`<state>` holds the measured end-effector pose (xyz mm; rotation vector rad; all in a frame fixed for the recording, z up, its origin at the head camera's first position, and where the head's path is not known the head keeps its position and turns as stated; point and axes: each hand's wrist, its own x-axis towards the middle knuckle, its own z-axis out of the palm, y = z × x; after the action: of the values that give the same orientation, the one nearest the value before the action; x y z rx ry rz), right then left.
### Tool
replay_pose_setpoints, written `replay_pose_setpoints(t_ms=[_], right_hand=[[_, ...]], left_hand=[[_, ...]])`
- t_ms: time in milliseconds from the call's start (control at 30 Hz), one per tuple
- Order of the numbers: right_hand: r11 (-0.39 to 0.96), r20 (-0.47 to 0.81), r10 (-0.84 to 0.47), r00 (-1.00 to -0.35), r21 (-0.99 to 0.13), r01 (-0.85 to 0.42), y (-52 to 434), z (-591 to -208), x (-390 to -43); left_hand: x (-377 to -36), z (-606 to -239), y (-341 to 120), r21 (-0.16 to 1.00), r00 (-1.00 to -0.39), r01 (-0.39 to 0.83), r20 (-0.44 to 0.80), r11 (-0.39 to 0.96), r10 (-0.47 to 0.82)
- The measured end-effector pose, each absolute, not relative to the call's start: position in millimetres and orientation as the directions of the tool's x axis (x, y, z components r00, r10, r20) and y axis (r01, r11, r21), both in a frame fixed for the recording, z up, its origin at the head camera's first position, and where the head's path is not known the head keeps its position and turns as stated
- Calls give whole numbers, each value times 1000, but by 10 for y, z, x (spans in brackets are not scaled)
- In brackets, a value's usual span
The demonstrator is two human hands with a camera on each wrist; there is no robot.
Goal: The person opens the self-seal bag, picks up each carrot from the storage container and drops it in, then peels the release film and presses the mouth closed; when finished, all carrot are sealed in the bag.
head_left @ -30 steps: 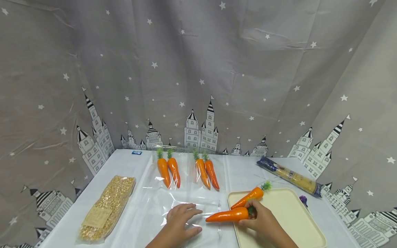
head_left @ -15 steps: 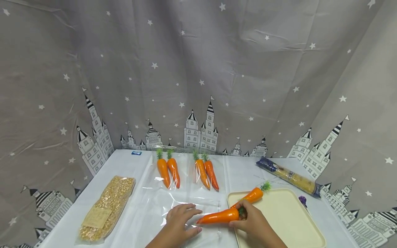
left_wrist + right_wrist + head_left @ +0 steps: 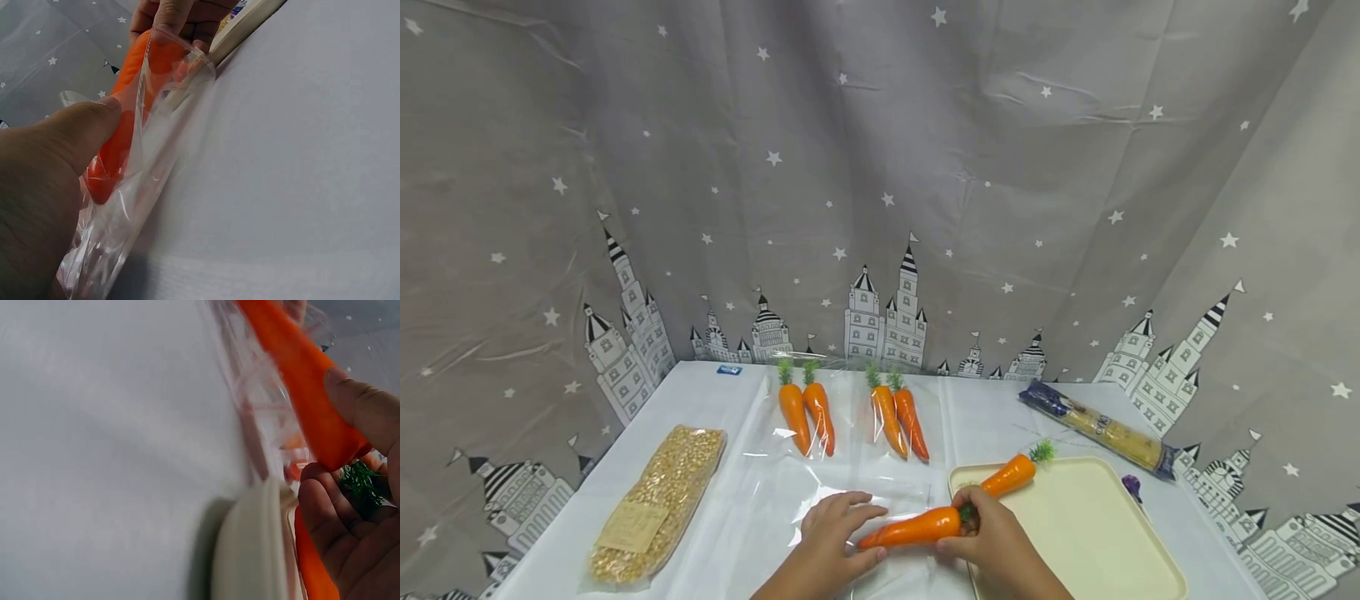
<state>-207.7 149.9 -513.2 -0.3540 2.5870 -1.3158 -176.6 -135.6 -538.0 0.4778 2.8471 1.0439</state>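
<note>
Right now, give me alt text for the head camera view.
A right hand slides a carrot into a clear bag steadied by the left hand, on a white table beside a cream tray.

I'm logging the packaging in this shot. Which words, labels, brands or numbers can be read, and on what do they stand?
No text can be read.
Paper label on the bag of yellow grains: print too small and blurred.
Dark wrapper of the pasta packet: a light mark, illegible.
Small blue tag at the table's far edge: too small to read.
Clear bag held by the left hand, and carrot in the right hand: no print visible.
</note>
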Motion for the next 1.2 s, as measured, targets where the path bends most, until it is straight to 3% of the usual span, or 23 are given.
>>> replay_pose_setpoints(t_ms=[533, 900, 1200], right_hand=[[501, -174, -322, -931, -866, -11, 1267, -5139, -2043], [526, -122, -419, -900, -841, -131, 1302, -5175, -2019], [486, -111, -513, -851, -855, -182, 1347, -5206, -1991]], left_hand=[[-1756, -5382, -1382, 622, -944, 307, 102, 721, 313], [-1735, -5442, -1384, 550, -916, 398, 281, 734, 287], [-1741, -5404, -1374, 536, -918, 395, 263, 746, 297]])
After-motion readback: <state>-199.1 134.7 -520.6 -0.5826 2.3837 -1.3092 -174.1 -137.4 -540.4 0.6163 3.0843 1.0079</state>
